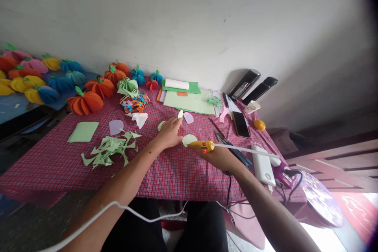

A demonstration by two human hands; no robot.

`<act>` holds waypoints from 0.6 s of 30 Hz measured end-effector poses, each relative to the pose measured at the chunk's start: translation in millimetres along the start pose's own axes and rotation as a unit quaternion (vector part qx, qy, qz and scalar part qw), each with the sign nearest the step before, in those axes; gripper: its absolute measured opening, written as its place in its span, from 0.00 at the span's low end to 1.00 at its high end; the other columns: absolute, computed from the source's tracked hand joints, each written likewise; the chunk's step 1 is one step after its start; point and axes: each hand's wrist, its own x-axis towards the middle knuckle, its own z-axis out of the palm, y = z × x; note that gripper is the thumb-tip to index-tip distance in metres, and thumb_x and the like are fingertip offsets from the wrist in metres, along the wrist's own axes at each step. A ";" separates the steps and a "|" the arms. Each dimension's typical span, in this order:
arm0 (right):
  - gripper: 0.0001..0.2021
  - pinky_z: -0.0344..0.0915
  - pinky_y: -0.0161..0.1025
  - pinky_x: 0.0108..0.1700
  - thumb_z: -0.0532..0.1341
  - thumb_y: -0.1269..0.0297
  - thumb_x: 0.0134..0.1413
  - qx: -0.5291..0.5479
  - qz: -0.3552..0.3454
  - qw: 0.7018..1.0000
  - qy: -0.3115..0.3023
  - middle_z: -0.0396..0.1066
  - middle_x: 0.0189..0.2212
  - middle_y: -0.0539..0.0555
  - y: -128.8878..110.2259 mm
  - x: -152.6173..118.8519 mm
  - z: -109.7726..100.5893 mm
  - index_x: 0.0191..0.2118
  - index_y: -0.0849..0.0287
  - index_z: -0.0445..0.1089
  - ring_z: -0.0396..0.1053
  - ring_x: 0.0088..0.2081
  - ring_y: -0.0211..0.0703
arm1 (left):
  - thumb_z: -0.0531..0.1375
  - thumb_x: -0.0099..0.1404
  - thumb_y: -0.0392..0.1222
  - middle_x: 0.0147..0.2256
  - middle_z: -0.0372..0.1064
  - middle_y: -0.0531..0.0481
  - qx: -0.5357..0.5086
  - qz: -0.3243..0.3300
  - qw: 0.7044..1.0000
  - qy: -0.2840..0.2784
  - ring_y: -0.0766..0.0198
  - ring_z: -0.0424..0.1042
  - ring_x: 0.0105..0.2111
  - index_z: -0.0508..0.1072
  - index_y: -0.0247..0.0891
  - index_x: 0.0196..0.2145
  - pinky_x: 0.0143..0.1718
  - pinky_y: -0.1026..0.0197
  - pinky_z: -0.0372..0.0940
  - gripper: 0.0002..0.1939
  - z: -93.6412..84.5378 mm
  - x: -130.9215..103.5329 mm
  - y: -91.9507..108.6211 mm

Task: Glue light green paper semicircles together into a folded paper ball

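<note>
My right hand (220, 157) grips a yellow hot glue gun (203, 145) with a small red light glowing on it. A long clear glue stick (245, 149) sticks out of its back toward the right. Its front end is over a pale green rounded paper piece (188, 140) on the cloth. Just left of that, my left hand (169, 132) pinches another pale green paper piece (180, 113) at its fingertips. One more green paper piece (161, 125) is partly hidden behind this hand. A lilac paper piece (188, 117) lies just beyond the fingers.
Green paper scraps (109, 151) and stacked green sheets (84, 131) lie left. Paper pumpkins (85, 103) line the back left. Card sheets (189, 102) lie behind my hands. Scissors (236, 151), a phone (241, 124), a white power bank (264, 165) and an orange fruit (259, 125) are right.
</note>
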 end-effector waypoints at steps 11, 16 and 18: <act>0.10 0.54 0.34 0.28 0.59 0.61 0.59 0.018 0.022 0.999 0.019 0.73 0.25 0.50 16.5 -0.3 1.5 0.35 0.59 0.77 0.65 0.26 0.38 | 0.67 0.55 0.43 0.54 0.68 0.38 -0.003 0.004 1.000 0.001 0.47 0.68 0.55 0.61 0.37 0.61 0.57 0.49 0.64 0.37 1.6 0.4 -1.3; 0.11 0.54 0.34 0.28 0.60 0.59 0.59 0.016 0.013 0.999 0.044 0.73 0.24 0.49 25.5 0.7 3.4 0.36 0.56 0.78 0.65 0.25 0.39 | 0.67 0.56 0.44 0.53 0.68 0.39 0.000 0.001 1.000 0.000 0.47 0.68 0.55 0.61 0.37 0.62 0.56 0.48 0.64 0.38 1.1 0.2 -0.9; 0.11 0.55 0.34 0.28 0.60 0.58 0.59 0.017 0.010 0.999 0.050 0.74 0.25 0.49 27.4 0.8 3.7 0.37 0.55 0.79 0.66 0.26 0.39 | 0.67 0.56 0.43 0.53 0.68 0.39 0.002 0.003 1.000 0.000 0.47 0.68 0.54 0.61 0.37 0.62 0.56 0.49 0.64 0.38 1.0 0.2 -0.8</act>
